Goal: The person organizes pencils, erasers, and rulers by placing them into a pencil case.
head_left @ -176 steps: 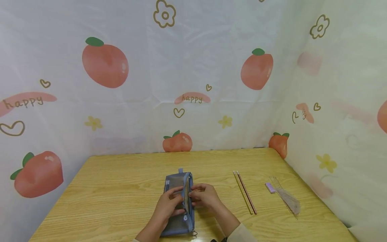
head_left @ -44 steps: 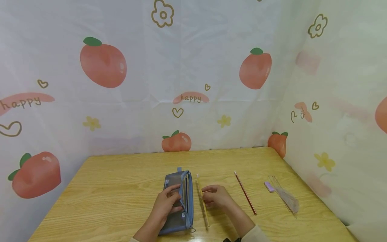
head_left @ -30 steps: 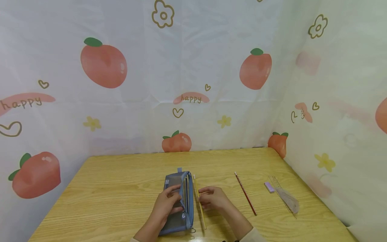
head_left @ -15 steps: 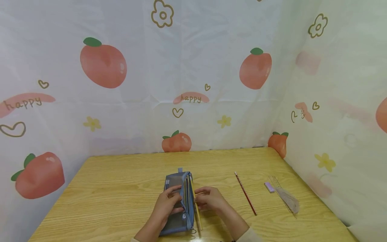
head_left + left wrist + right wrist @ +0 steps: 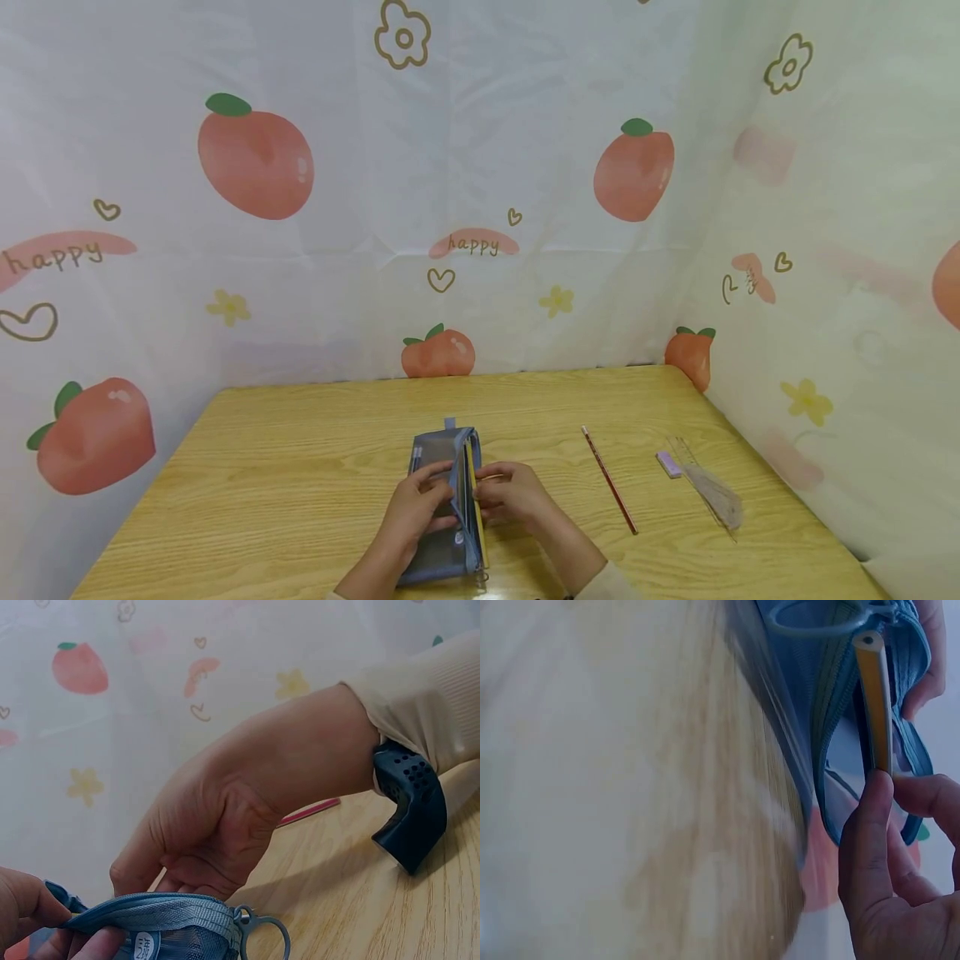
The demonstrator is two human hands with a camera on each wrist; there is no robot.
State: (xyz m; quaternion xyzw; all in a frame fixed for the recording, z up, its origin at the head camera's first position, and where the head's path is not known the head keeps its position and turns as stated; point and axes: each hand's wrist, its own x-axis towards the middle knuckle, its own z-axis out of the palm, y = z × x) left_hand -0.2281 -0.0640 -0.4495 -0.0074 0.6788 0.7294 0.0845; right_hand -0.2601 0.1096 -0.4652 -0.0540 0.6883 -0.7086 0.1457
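Note:
A blue-grey mesh pencil case (image 5: 435,560) lies upright along its length on the table, its zipper open on the right side. My left hand (image 5: 415,510) grips the case by the left edge of the opening; in the left wrist view its fingers pinch the zipper edge (image 5: 161,911). With thumb and fingers, my right hand (image 5: 517,493) pinches a yellow pencil (image 5: 481,537) in the mouth of the case. The right wrist view shows the pencil's flat, unsharpened end (image 5: 869,641) between the two zipper edges, close by the ring pull (image 5: 814,622). Dark pencils show inside the case.
A dark red pencil (image 5: 609,480) lies on the wooden table (image 5: 300,483) right of my right hand. Further right are a lilac eraser (image 5: 668,465) and clear ruler-like pieces partly in a greyish translucent wrap (image 5: 716,495). A printed cloth backdrop (image 5: 337,208) stands behind and at both sides.
My right hand has brought the yellow pencil leftward from the table beside the case into its opening. My left hand keeps its grip; the red pencil has stayed put.

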